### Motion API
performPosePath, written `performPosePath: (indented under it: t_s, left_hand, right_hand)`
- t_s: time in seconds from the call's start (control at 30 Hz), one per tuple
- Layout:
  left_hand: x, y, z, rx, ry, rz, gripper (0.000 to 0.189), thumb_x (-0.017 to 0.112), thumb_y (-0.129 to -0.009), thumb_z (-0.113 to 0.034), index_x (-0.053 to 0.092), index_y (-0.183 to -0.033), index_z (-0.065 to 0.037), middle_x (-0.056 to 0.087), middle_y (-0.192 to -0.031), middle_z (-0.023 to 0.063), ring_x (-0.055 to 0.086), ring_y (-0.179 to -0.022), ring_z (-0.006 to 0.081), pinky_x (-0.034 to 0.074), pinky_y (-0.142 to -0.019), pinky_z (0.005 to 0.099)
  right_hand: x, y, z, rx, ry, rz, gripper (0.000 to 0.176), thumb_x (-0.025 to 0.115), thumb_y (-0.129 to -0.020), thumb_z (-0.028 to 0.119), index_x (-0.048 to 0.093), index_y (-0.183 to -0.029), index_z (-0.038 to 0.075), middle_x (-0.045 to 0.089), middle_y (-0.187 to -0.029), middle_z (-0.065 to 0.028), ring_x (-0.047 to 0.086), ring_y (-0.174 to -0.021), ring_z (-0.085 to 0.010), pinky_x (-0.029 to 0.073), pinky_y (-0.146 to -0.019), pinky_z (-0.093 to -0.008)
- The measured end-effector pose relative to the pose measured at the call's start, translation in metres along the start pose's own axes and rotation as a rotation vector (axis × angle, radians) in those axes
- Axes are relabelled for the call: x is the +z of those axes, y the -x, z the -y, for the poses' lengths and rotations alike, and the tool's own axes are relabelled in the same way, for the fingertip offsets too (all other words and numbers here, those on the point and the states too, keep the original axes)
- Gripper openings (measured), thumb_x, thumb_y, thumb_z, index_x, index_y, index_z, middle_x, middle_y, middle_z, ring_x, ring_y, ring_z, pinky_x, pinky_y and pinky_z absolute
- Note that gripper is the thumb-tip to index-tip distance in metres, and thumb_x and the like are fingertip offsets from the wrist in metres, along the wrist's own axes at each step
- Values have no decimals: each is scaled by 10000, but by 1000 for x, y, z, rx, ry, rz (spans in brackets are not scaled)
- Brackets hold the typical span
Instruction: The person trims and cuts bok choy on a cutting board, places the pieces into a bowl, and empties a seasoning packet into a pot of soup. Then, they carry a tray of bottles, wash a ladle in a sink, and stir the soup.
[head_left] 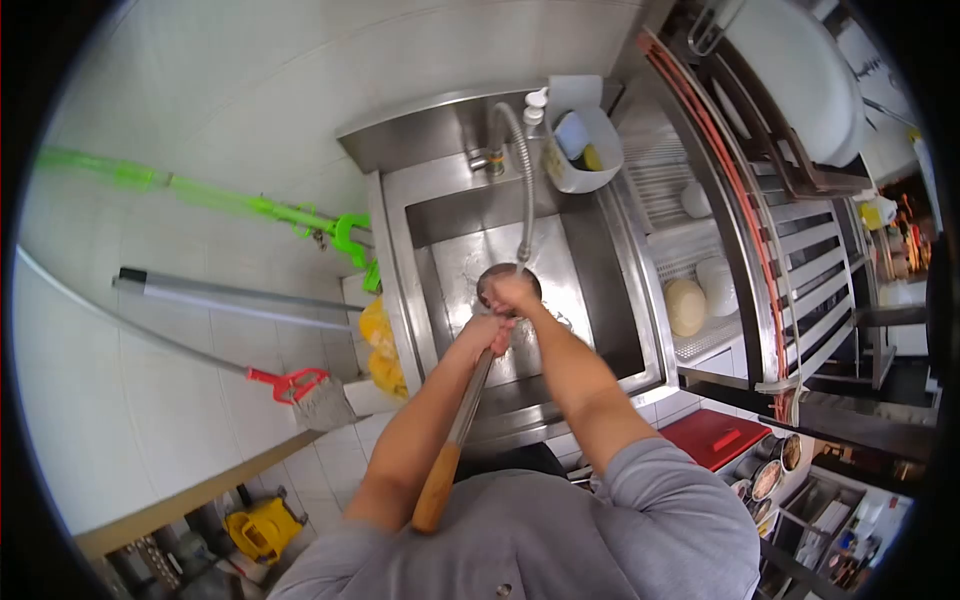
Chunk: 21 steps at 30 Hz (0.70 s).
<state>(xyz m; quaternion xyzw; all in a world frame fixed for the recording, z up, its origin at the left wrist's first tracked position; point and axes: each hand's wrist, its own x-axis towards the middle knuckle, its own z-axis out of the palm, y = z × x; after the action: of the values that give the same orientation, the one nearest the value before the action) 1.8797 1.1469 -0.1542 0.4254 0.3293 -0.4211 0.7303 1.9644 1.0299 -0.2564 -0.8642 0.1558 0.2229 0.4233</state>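
Over a stainless steel sink (625,290), my left hand (488,332) is wrapped round the metal shaft of a long ladle (438,485). The ladle's wooden handle points back towards my body. Its round dark bowl (492,275) is held above the sink floor, beneath the tap. My right hand (512,292) is at the inside of the bowl, fingers bent; whether it holds anything is hidden. The coiled tap hose (528,170) curves down and ends just above my right hand, with water around it.
A white tub (590,180) with sponges and a soap bottle (535,105) stand behind the sink. At the left are a green mop handle (200,190), a red-headed mop (320,395) and yellow bags (380,345). Bowls (685,305) sit on the right rack.
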Motion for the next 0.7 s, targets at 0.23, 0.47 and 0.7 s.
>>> performPosePath:
  t_s: [0.23,0.47,0.7]
  left_hand:
    - [29,-77,14,370,264,-261,147,520,-945,-80,566,-826,-7,555,-676,96,536,-540,192,435,-460,363]
    - [25,-97,-10,413,-36,-48,107,566,-901,-57,617,-995,-46,656,-835,73,639,-688,186,484,-549,285]
    - [-34,-121,-181,983,-695,-695,392,573,-917,-386,716,-912,-21,714,-914,226,686,-896,413,518,-802,498]
  right_hand:
    - [-79,36,-24,-32,-127,266,501,646,-912,463,687,-1031,-22,669,-751,-133,662,-603,-199,538,-535,-352]
    - [-144,204,-67,-193,275,106,579,704,-869,243,505,-1363,16,698,-925,-228,708,-821,-366,570,-723,-448]
    - [-161,332,-45,127,673,-140,530,636,-867,226,527,-1385,231,695,-1021,-191,677,-920,-407,543,-839,-500]
